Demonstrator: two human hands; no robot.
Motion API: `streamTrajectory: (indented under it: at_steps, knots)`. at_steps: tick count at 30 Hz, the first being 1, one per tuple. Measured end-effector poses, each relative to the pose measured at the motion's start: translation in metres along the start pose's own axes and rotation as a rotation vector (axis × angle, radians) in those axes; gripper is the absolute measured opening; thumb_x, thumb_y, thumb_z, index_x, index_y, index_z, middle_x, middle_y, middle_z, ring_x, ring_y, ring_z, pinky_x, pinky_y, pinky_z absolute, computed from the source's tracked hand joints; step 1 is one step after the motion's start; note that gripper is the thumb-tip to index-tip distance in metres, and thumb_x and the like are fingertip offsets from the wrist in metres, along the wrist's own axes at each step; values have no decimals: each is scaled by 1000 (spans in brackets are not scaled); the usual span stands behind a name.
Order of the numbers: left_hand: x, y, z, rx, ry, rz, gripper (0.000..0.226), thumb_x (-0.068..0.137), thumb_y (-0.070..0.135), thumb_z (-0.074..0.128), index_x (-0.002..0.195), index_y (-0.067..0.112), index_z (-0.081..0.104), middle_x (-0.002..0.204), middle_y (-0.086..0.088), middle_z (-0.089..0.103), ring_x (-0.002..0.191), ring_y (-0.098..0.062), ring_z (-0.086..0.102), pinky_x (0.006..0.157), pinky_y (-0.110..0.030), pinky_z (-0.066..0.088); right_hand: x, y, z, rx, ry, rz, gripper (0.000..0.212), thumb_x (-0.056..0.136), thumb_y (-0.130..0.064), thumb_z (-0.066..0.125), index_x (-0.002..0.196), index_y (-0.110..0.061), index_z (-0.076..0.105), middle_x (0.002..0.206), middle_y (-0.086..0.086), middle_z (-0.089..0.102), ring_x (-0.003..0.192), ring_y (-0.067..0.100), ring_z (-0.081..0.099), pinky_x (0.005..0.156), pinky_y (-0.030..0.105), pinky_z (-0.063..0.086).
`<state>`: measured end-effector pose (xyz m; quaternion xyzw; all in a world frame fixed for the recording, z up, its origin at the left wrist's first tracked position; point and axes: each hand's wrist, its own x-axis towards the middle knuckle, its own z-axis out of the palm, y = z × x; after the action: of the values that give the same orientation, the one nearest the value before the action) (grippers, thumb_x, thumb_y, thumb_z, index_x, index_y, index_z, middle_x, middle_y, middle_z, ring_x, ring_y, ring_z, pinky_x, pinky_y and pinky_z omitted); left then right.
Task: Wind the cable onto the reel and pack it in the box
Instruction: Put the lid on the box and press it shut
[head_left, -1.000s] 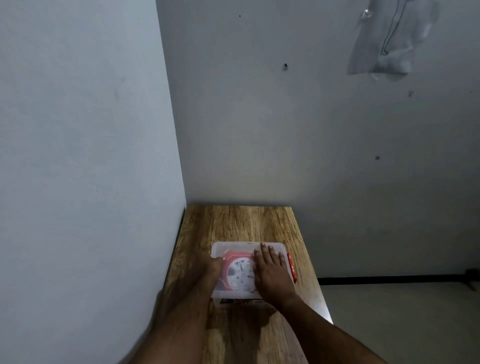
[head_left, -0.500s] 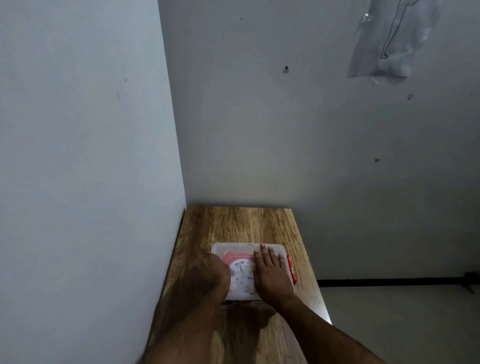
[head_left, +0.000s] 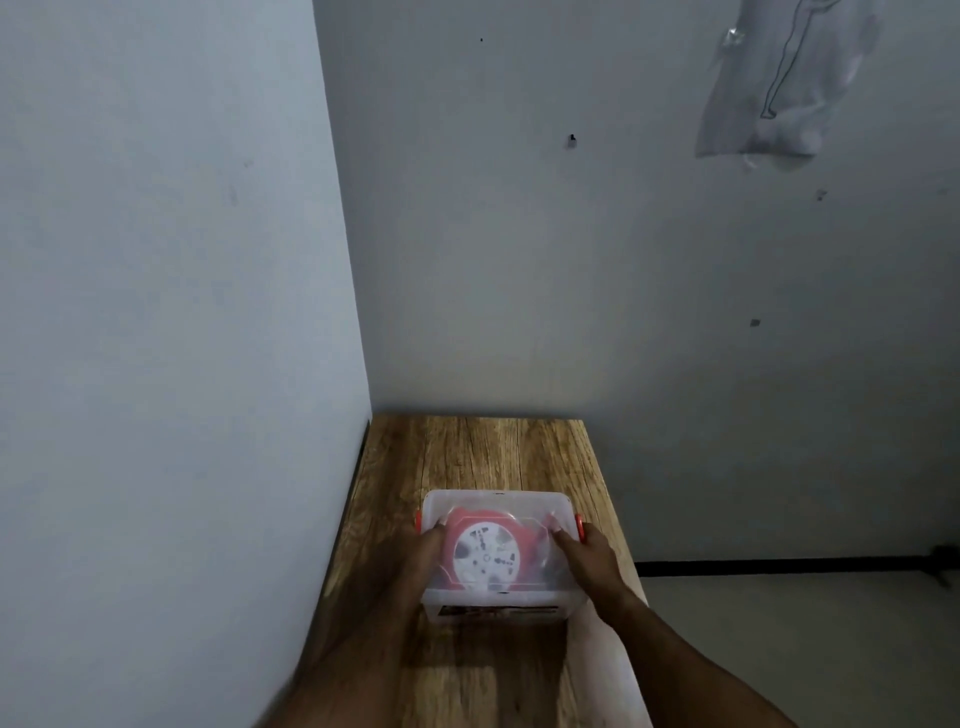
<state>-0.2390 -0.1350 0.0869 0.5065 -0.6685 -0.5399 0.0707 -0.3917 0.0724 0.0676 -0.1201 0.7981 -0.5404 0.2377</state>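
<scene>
the fingers (head_left: 558, 538) of our right hand (head_left: 589, 564) lie close together on the right edge of the lid (head_left: 496, 506), their tips pointing toward 11 o'clock, and the thumb side is hidden from us, so we cannot tell whether they curl over the rim or only press on it. the left hand (head_left: 421, 558) mirrors this at the 9 o'clock side of the box (head_left: 498, 605), its fingertips reaching onto the lid's left edge just below the left orange latch (head_left: 417, 521); the hand is in shadow and a little blurred, and we cannot say how its fingers are bent. the right hand sits just beside the right orange latch (head_left: 581, 530), at the box's 3 o'clock side.

between our two hands, through the cloudy clear lid, we see the red reel (head_left: 485, 556) lying flat inside the box, its pale round face turned up toward us. the cable itself we cannot make out through the plastic. a dark label strip shows on the near wall of the box, at 6 o'clock.

the box stands on the wooden worktop (head_left: 483, 452), roughly in the middle of its width, with bare wood beyond it toward 12 o'clock. the worktop is pushed into a corner of grey walls (head_left: 571, 260). up at 1 o'clock a clear plastic bag (head_left: 784, 83) hangs on the far wall, and a small dark hook (head_left: 572, 139) sits on the wall at 12 o'clock. at 3 o'clock a dark skirting strip (head_left: 779, 566) runs along the floor.
</scene>
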Motion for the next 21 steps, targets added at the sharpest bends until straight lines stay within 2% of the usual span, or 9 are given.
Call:
streamTrajectory:
  at_steps: [2,5,6,10,15,18,19,21]
  knots:
    - [-3,7,-2,-28,-26,-6,47,99,36,64,136,7,62,135,-16,66,124,-34,64,104,-43,53,1,3,4,66,19,-9,43,89,-56,67,120,-27,65,111,-4,73,97,10,69,69,22,54]
    - [4,9,-1,-37,-35,15,46,100,30,64,138,4,60,136,-18,64,126,-35,62,106,-43,51,5,1,7,72,39,-16,42,90,-54,67,119,-24,67,106,-4,74,96,13,70,70,24,56]
    - [5,11,-1,-32,-37,10,46,101,31,64,137,4,59,133,-17,65,123,-34,63,105,-42,52,6,-1,7,73,39,-9,42,91,-53,67,119,-23,67,106,-3,74,95,14,71,71,25,56]
    - [9,26,-1,-23,-29,41,46,101,38,65,129,2,62,107,-10,67,94,-23,65,86,-35,54,18,-14,6,76,42,-23,42,93,-49,66,122,-18,65,105,-1,74,92,14,72,63,20,56]
    - [29,58,1,-55,20,50,48,101,38,64,133,3,59,119,-16,69,105,-31,69,93,-39,56,47,-40,2,75,43,-46,47,94,-47,67,126,-13,62,110,5,73,95,20,73,71,29,61]
    - [45,78,-1,-64,5,62,47,103,35,62,136,2,57,115,-14,67,92,-25,68,72,-28,53,67,-56,-1,54,48,-72,47,94,-47,65,126,-13,63,110,5,73,94,18,72,66,24,58]
    - [52,83,-1,-63,-3,66,46,103,31,62,137,2,56,118,-15,66,96,-27,68,71,-27,51,74,-61,-1,53,50,-77,46,94,-47,65,126,-13,63,109,5,73,93,17,72,63,22,57]
    - [69,92,-2,-78,-26,61,45,103,28,63,138,0,55,130,-19,64,113,-33,66,82,-29,51,90,-69,1,41,59,-85,45,95,-47,64,125,-14,64,108,4,73,91,16,72,61,20,55]
